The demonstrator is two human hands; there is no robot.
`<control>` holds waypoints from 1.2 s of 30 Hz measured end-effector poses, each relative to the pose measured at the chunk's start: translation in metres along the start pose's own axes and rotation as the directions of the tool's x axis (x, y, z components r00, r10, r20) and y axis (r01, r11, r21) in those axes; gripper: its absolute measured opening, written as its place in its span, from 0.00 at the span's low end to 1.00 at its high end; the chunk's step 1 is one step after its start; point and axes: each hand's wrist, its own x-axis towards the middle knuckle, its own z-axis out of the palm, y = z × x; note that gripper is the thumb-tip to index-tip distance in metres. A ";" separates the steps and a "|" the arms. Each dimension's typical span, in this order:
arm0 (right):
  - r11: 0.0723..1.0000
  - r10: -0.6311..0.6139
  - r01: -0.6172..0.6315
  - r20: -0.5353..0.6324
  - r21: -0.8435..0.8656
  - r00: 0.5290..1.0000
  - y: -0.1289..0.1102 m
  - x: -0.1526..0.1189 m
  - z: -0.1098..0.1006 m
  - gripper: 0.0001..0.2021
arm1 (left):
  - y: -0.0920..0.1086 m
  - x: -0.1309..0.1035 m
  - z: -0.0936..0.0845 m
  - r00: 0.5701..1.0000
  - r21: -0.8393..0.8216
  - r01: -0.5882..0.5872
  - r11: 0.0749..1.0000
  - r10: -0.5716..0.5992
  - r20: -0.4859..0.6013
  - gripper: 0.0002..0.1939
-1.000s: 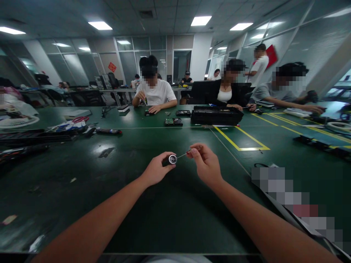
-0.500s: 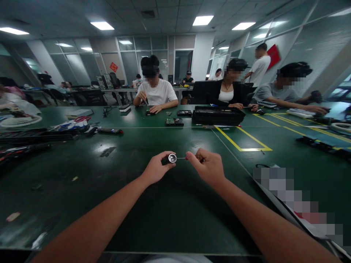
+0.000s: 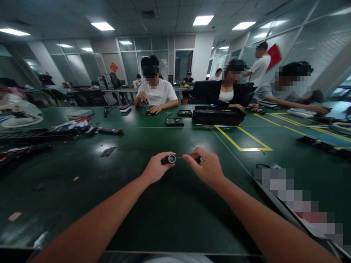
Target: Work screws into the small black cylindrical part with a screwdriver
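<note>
My left hand (image 3: 158, 168) is closed around a small round part (image 3: 172, 159) with a silver rim and a dark body, gripped between thumb and fingers. Its open end faces me, and some inner pieces show inside the rim. My right hand (image 3: 206, 163) is closed on a thin screwdriver (image 3: 179, 157), most of its handle hidden by the fingers. The metal shaft points left, its tip at the rim's right side; whether it touches I cannot tell. Both hands are held above the green table (image 3: 175, 212).
A black tray (image 3: 218, 115) and a circuit board unit (image 3: 174, 122) lie across the table. A black tool (image 3: 110, 131) and red-handled scissors (image 3: 83, 119) are at the left. At right lies a white-edged flat item (image 3: 290, 208). Several people sit opposite.
My right hand has shifted slightly left, bringing its thumb nearer the round part; less of the shaft shows now. My left hand is almost unmoved.
</note>
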 end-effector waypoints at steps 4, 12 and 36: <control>0.982 -0.080 0.060 0.109 0.179 0.991 -0.001 -0.001 0.001 0.05 | 0.000 0.001 0.000 1.000 0.025 -0.006 1.000 0.006 0.004 0.21; 0.994 0.013 -0.022 0.082 0.109 0.997 -0.004 0.001 -0.002 0.12 | 0.001 -0.001 0.001 1.000 0.073 -0.015 0.997 0.014 0.013 0.21; 0.989 0.133 -0.143 0.206 0.036 0.970 -0.003 0.006 0.001 0.15 | 0.002 0.000 -0.003 0.999 0.156 -0.040 0.987 0.044 -0.023 0.22</control>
